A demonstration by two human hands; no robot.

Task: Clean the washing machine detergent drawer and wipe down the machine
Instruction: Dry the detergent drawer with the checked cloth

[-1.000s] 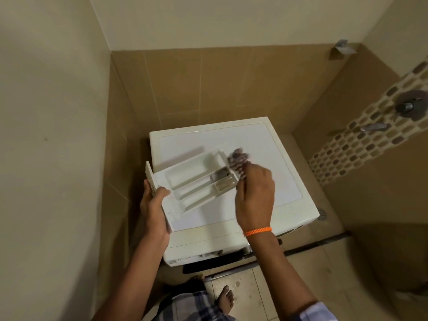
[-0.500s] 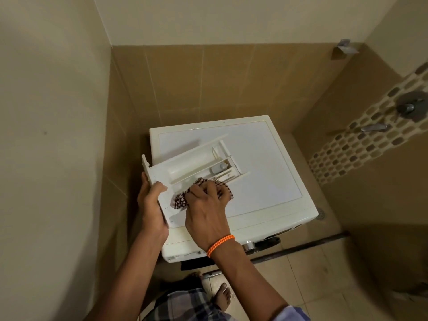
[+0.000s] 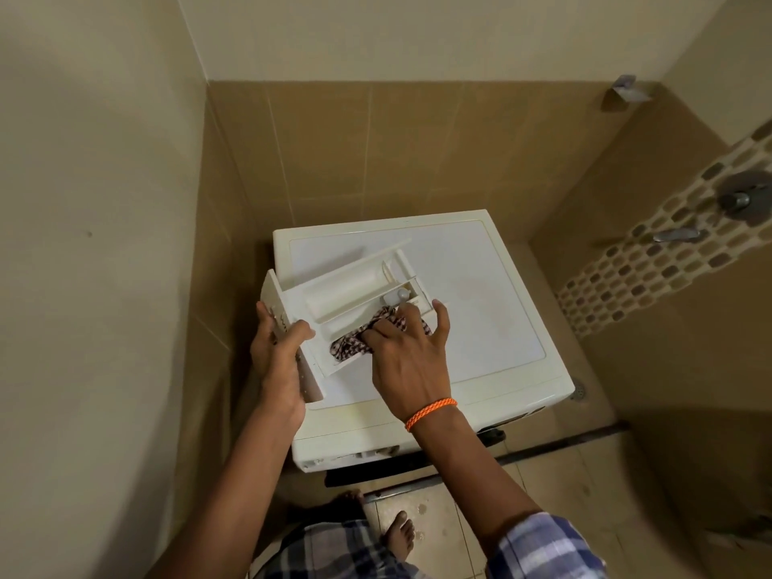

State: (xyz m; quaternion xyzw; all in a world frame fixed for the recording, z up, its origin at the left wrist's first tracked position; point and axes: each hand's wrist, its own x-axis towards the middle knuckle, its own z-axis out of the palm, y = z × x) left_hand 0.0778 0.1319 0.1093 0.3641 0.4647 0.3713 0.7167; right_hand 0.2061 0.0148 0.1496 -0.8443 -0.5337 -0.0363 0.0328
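Note:
The white detergent drawer (image 3: 346,294) lies pulled out on top of the white washing machine (image 3: 480,294), its front panel to the left. My left hand (image 3: 278,357) grips that front panel from the left edge. My right hand (image 3: 407,357), with an orange band at the wrist, presses a dark checked cloth (image 3: 355,342) into the drawer's nearest compartment, fingers spread over the cloth. Most of the cloth is hidden under the hand. A small whitish insert sits in the drawer's right-hand compartment.
The machine stands in a tiled corner, walls close on the left and behind. A tap (image 3: 676,234) and round valve (image 3: 741,198) stick out of the right wall. A floor drain (image 3: 578,392) lies right of the machine. My bare feet (image 3: 399,532) stand before the machine.
My right hand brought the cloth from the drawer's far right end down into the near compartment and has slid it slightly right. The left hand kept its grip on the front panel.

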